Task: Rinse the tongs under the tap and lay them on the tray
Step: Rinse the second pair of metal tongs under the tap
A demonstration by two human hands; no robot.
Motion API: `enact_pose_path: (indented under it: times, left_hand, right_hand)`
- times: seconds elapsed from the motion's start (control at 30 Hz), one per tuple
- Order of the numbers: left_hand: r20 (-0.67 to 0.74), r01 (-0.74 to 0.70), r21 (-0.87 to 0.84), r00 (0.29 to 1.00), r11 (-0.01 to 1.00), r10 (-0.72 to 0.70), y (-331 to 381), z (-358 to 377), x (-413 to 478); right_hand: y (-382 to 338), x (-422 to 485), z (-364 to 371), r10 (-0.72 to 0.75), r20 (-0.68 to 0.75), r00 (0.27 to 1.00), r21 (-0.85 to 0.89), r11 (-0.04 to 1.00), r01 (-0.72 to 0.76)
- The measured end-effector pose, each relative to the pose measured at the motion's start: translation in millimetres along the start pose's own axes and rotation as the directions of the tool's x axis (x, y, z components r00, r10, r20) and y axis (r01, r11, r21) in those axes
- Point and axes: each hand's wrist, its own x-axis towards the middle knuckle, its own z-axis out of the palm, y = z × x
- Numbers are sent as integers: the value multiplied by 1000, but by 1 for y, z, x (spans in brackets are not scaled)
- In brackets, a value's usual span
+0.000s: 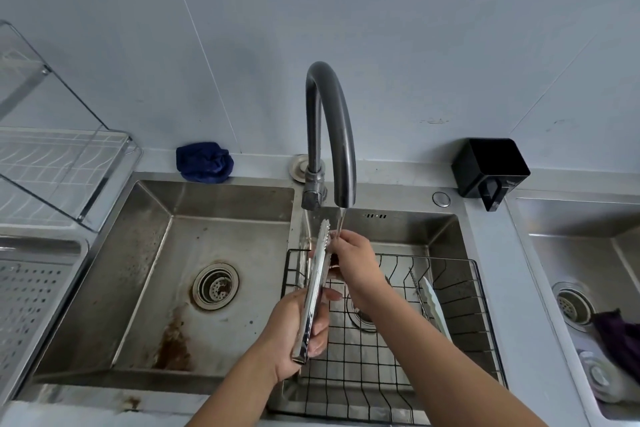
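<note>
Fingers (pixel 320 336) of the left hand (pixel 294 333) curl round the hinge end of the tongs (pixel 317 284), thumb laid across the upper blade. Fingertips (pixel 337 237) of the right hand (pixel 353 263) are drawn together in the water stream (pixel 341 222), just beside the toothed tip; whether they pinch the tongs cannot be told. The tongs slant upward and away from the person, with the tip close under the mouth of the tap (pixel 329 135). They hang over the left rim of the black wire basket (pixel 460 315), which sits in the right basin (pixel 443 229) and holds a white utensil (pixel 433 302). The left basin (pixel 138 270) lies open beside the hands, with a drain (pixel 214 284) and brown stains on its floor. Beyond its left edge is the perforated tray (pixel 31 291), well apart from the tongs, below a wire dish rack (pixel 62 166). A blue cloth (pixel 204 161) and a black holder (pixel 490 170) sit on the back ledge.
</note>
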Motion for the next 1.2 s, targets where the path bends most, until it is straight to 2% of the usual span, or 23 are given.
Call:
enact_pose_path:
  times: [0.13,0.27,0.5,0.6,0.67,0.83,1.03,1.1,1.2]
  left_hand:
    - [41,36,14,998,999,-36,2,-4,-4]
    - [134,74,-40,989,996,-68,3,-18,-10]
    - [310,36,4,950,999,-35,17,-34,-22]
    - [274,4,39,962,999,-15,20,-35,-23]
    - [245,-8,39,970,999,-2,20,-35,-23]
    - [198,-44,55,980,998,32,23,-32,-26]
    - [140,-69,217,989,974,38,22,-27,-32]
    - [115,-83,257,992,963,55,20,-24,-32]
    - [96,-101,266,992,959,78,20,-26,-32]
  right_hand:
    - [1,1,-4,-29,-36,999,32,999,30]
    - [8,0,-6,-1,12,1000,55,998,1]
    - [24,-4,-10,18,1,1000,129,991,-18]
    - [23,-6,-10,42,116,992,229,971,-68]
    - [20,-6,-10,31,150,988,232,970,-66]
    - [19,-5,-10,9,150,989,240,970,-45]
    - [23,-8,-9,22,63,998,147,989,-31]
    - [24,-8,-10,32,53,998,184,982,-41]
    - [26,-9,-13,43,123,991,310,947,-80]
